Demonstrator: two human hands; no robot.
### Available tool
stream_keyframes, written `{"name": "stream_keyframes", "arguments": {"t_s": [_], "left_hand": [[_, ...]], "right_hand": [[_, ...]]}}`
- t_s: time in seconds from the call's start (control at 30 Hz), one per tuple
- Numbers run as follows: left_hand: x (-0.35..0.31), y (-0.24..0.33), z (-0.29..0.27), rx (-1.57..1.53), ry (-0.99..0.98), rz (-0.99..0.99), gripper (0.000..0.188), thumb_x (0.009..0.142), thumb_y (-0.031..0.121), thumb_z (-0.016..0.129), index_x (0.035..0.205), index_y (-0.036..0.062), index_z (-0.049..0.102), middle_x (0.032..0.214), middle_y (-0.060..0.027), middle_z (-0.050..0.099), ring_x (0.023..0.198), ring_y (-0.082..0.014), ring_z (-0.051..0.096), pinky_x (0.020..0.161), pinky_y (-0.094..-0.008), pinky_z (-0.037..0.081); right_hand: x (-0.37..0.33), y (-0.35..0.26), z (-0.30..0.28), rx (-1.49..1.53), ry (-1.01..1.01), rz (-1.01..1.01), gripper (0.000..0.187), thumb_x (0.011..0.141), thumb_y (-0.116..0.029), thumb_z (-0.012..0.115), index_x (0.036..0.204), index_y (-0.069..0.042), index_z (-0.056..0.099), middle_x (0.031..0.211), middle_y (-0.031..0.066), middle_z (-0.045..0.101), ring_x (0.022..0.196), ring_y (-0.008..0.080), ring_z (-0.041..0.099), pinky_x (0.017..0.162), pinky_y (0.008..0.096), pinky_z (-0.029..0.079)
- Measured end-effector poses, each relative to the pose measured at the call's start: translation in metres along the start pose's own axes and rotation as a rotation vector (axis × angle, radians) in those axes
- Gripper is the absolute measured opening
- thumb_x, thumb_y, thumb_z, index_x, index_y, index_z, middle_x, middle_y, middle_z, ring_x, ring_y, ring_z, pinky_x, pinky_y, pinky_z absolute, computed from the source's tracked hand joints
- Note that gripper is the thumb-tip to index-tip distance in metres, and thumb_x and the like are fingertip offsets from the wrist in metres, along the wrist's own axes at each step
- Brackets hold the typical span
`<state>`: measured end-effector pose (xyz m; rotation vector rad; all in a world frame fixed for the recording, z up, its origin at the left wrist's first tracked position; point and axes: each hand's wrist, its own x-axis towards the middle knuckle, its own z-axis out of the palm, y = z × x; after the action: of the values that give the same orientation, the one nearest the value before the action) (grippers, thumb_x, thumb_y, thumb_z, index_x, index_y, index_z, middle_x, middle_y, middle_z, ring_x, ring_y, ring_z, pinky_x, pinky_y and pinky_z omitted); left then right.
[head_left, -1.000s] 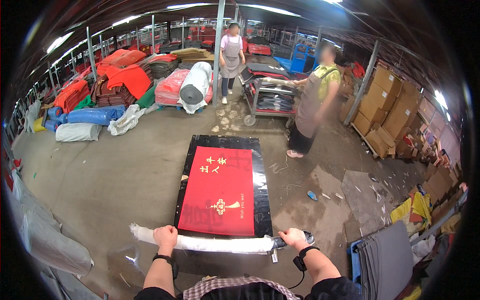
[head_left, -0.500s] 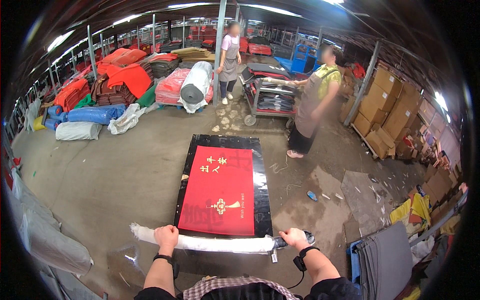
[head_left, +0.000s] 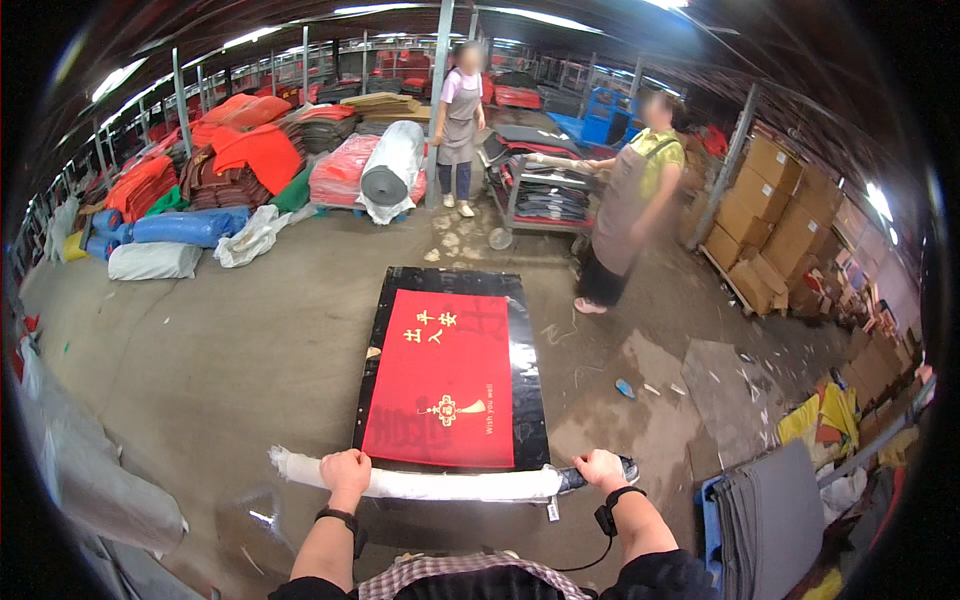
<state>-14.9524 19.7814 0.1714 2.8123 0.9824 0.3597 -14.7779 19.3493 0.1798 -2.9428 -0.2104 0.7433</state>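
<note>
A long bar wrapped in white cloth [head_left: 460,485] runs across in front of me, with dark wrapping at its right end. My left hand [head_left: 346,470] is closed round the bar toward its left end. My right hand [head_left: 600,467] is closed on the dark-wrapped part, next to a small hanging white tag. Just beyond the bar is a flat black board [head_left: 527,400]. On it lies a red doormat [head_left: 450,375] with yellow lettering and a tasselled knot design. Whether the bar is joined to the board is hidden.
A person in an apron [head_left: 630,200] stands at the right, one hand on a trolley piled with dark mats [head_left: 545,205]; another person [head_left: 460,120] stands by a post. Mat stacks [head_left: 240,165] fill the back left. Cartons [head_left: 765,195] and grey sheets [head_left: 770,520] are at right.
My hands and the bar have shifted slightly right in the picture, and the board and mat a little too. The person by the post has moved their feet. My grip is unchanged.
</note>
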Motion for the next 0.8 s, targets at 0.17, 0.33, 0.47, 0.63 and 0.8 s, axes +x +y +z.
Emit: {"name": "stream_keyframes", "arguments": {"t_s": [0.17, 0.33, 0.47, 0.63, 0.8], "left_hand": [[0.0, -0.001, 0.006, 0.001, -0.012, 0.034, 0.021, 0.069, 0.026, 0.051, 0.061, 0.0101, 0.064, 0.061, -0.0118, 0.059, 0.062, -0.0283, 0.057, 0.066, -0.0385, 0.041], [-0.002, 0.001, 0.009, 0.021, -0.026, 0.025, 0.022, 0.07, 0.025, 0.05, 0.06, 0.0099, 0.063, 0.059, -0.012, 0.058, 0.06, -0.0287, 0.057, 0.065, -0.0389, 0.041], [-0.005, 0.002, 0.02, 0.037, -0.075, 0.008, 0.023, 0.07, 0.027, 0.051, 0.064, 0.0094, 0.065, 0.061, -0.0128, 0.059, 0.061, -0.03, 0.057, 0.064, -0.0405, 0.042], [-0.001, 0.004, 0.019, 0.074, -0.242, -0.006, 0.026, 0.07, 0.03, 0.049, 0.069, 0.0098, 0.066, 0.066, -0.0133, 0.061, 0.067, -0.03, 0.059, 0.067, -0.0391, 0.044], [0.003, 0.001, 0.023, 0.086, -0.458, 0.01, 0.03, 0.071, 0.034, 0.048, 0.077, 0.0121, 0.067, 0.076, -0.0146, 0.062, 0.076, -0.03, 0.06, 0.071, -0.0387, 0.045]], "right_hand": [[0.012, 0.002, 0.012, 0.028, 0.055, 0.009, 0.041, 0.076, -0.046, 0.041, 0.087, -0.015, 0.066, 0.087, 0.0129, 0.062, 0.086, 0.0294, 0.057, 0.076, 0.0371, 0.044], [0.014, 0.004, 0.014, 0.039, 0.039, 0.021, 0.041, 0.078, -0.046, 0.041, 0.089, -0.014, 0.065, 0.089, 0.0127, 0.062, 0.088, 0.029, 0.057, 0.077, 0.0368, 0.044], [0.016, 0.006, 0.017, 0.025, -0.016, 0.003, 0.042, 0.078, -0.046, 0.04, 0.092, -0.014, 0.064, 0.092, 0.0128, 0.061, 0.09, 0.029, 0.056, 0.079, 0.0369, 0.043], [0.03, 0.013, 0.026, -0.005, -0.113, -0.053, 0.044, 0.079, -0.046, 0.039, 0.094, -0.013, 0.063, 0.096, 0.0124, 0.06, 0.093, 0.0285, 0.055, 0.081, 0.0365, 0.042], [0.034, 0.012, 0.023, 0.004, -0.196, -0.08, 0.044, 0.079, -0.047, 0.038, 0.096, -0.014, 0.062, 0.097, 0.0122, 0.06, 0.095, 0.0277, 0.055, 0.082, 0.0362, 0.041]]}}
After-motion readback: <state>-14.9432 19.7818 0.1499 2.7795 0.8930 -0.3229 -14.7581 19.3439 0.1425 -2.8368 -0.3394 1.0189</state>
